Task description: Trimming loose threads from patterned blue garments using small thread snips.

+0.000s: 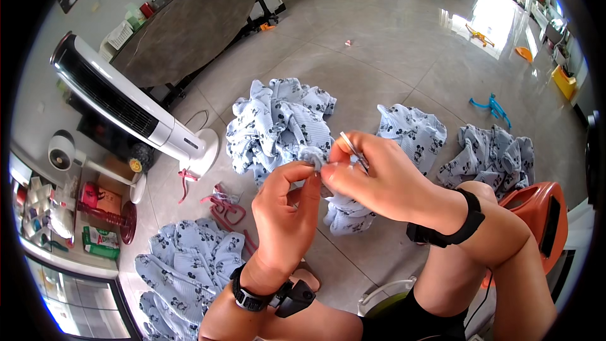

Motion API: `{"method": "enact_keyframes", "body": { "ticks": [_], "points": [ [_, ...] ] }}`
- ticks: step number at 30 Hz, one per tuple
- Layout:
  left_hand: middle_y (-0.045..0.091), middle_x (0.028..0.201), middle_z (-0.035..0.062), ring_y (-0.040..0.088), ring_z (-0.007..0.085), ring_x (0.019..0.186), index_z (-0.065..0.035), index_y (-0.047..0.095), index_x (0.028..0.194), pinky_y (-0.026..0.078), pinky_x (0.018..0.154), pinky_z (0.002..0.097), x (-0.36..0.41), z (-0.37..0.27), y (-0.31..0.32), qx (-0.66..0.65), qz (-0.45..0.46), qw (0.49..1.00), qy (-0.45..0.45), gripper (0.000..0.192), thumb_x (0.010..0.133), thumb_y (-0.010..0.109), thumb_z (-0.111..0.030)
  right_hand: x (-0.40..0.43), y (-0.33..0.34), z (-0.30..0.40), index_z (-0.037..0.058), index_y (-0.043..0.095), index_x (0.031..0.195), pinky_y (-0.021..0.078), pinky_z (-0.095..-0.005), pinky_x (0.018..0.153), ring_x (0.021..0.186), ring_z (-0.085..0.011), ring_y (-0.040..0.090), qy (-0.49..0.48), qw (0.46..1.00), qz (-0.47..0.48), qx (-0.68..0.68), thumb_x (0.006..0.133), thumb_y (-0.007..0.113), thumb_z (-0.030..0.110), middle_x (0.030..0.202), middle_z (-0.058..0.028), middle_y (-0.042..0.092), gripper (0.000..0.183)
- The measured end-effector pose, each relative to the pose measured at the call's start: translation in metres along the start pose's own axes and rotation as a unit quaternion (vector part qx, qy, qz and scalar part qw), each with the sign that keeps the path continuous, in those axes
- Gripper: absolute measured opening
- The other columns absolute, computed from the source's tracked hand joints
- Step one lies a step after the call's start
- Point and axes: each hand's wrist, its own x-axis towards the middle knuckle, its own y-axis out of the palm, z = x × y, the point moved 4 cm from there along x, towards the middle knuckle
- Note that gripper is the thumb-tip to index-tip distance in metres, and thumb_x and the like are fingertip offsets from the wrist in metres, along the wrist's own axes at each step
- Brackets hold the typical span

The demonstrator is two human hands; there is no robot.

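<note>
Near the middle of the head view, my left hand (286,208) pinches a bunched edge of light-blue ribbed fabric (313,155) printed with dark cartoon mouse figures. Opposite it, my right hand (383,175) has its fingertips at the same edge, with a small metal tool (351,146), perhaps thread snips, held among its fingers. The fabric hangs below and behind both hands. Just beyond lies a large heap of the same printed garments (279,123). Both wrists wear black straps with a device.
More printed garments lie on the tiled floor at lower left (194,265), behind my right hand (412,132) and at right (494,158). Red strips (227,210) lie left. A white tower fan (128,99), a small white fan (61,158) and an orange plastic stool (544,218) stand around.
</note>
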Motion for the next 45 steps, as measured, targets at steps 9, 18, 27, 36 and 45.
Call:
{"method": "enact_keyframes", "body": {
  "ticks": [9,18,27,36,45],
  "points": [
    [0.06,0.077,0.0024,0.056,0.008,0.068,0.0025,0.057,0.092,0.047,0.058,0.0212,0.005,0.01,-0.002,0.054,0.041,0.994,-0.09,0.011,0.086,0.059,-0.007,0.003,0.007,-0.032,0.0013,0.054,0.077,0.0303,-0.0212,0.041,0.044,-0.0064,0.041,0.147,0.967,0.063,0.199,0.08,0.055,0.008,0.052,-0.0027,0.049,0.008],
    [0.064,0.082,0.004,0.057,0.0074,0.072,0.002,0.059,0.109,0.047,0.061,0.0214,0.003,0.012,-0.005,-0.14,0.078,0.967,-0.196,0.03,0.084,0.064,-0.013,-0.008,0.023,-0.027,0.0039,0.051,0.078,0.0274,-0.0223,0.039,0.043,-0.0093,0.041,0.26,0.869,0.142,0.396,0.082,0.053,0.009,0.054,-0.0077,0.051,0.006],
    [0.063,0.079,0.0115,0.058,0.0275,0.065,0.0013,0.06,0.084,0.047,0.06,0.0313,0.003,-0.006,-0.003,0.224,0.021,0.96,0.168,0.013,0.072,0.065,0.002,-0.016,0.022,-0.032,0.0042,0.048,0.082,0.0273,-0.0225,0.039,0.047,-0.0071,0.035,0.237,0.942,0.143,0.191,0.091,0.046,0.023,0.061,0.0002,0.041,0.021],
    [0.061,0.077,0.0116,0.056,0.0271,0.065,0.0006,0.059,0.084,0.047,0.06,0.0337,0.001,-0.015,0.004,0.239,0.011,0.938,0.25,0.016,0.071,0.066,0.005,-0.025,0.02,-0.017,0.0021,0.05,0.078,0.0241,-0.0223,0.039,0.046,-0.0066,0.028,0.366,0.831,0.239,0.344,0.088,0.036,0.032,0.058,0.0015,0.036,0.035],
    [0.062,0.077,0.0118,0.058,0.0282,0.066,-0.0002,0.059,0.085,0.047,0.06,0.0345,-0.001,-0.015,0.005,0.22,0.014,0.952,0.214,0.014,0.072,0.065,0.004,-0.025,0.022,-0.019,0.0046,0.046,0.07,0.0228,-0.022,0.038,0.045,-0.0063,0.03,0.401,0.804,0.205,0.388,0.09,0.036,0.029,0.058,0.0004,0.039,0.033]
  ]
}}
